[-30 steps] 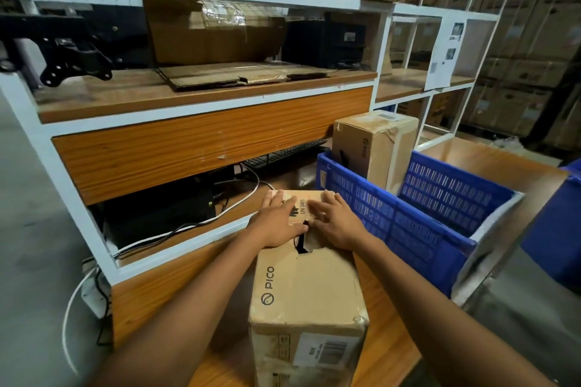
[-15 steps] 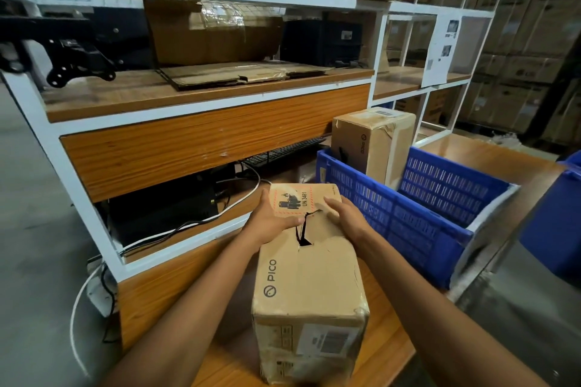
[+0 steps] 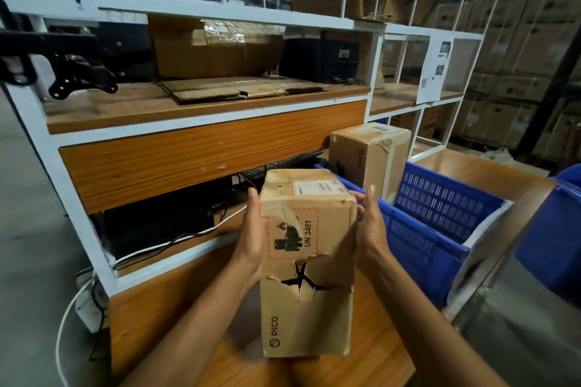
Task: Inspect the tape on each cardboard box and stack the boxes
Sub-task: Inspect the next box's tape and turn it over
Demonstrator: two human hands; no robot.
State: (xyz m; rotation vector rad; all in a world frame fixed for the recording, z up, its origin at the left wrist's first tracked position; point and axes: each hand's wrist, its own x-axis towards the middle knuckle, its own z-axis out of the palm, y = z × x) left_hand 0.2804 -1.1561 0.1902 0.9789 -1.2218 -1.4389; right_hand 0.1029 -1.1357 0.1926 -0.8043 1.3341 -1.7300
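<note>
Cardboard box [image 3: 309,261], held on end between two hands over the near part of the wooden surface [image 3: 371,364]. Whether its lower edge touches the wood cannot be told. The face turned to the camera bears a red-hatched hazard label [image 3: 292,234] reading "UN 3481", a ragged star-shaped tear [image 3: 301,281] just below it, and the word "PICO" near the lower left corner. The upper end carries a white shipping label [image 3: 317,188].

Left hand [image 3: 251,236]: palm flat against the box's left side, fingers extended upward along it. Right hand [image 3: 371,229]: pressed in the same manner against the right side, fingers straight and pointing up. Neither hand curls round the box, which is clamped between the two palms.

Beyond and to the right, a second cardboard box [image 3: 367,154] stands upright in the near left corner of a blue slotted crate [image 3: 434,229] resting on the surface. Another blue bin [image 3: 562,229] lies at the right edge.

Behind, a white-framed shelf unit [image 3: 188,14] with wooden boards holds flattened cardboard [image 3: 226,89]. A black keyboard [image 3: 283,163] sits on its lower level. Stacked cartons [image 3: 518,72] fill the far right background.
</note>
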